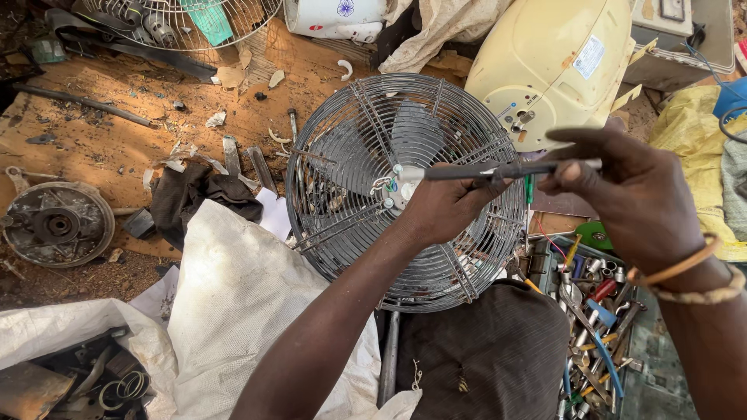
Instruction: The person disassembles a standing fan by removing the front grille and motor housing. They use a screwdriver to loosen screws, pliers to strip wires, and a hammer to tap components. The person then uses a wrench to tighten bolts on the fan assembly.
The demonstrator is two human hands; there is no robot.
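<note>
Head view: round wire fan guard [350,140].

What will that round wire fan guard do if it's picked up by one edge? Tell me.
The fan guard is thin wire with open gaps, so it is probably light for its size. Several ribs look bent, so it may flex rather than stay stiff. Being round, it could roll if stood on its rim.

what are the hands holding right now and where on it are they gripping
Both hands hold one thin dark rod over the fan. The left hand grips its middle; the right hand pinches the far end between thumb and fingers.
</note>
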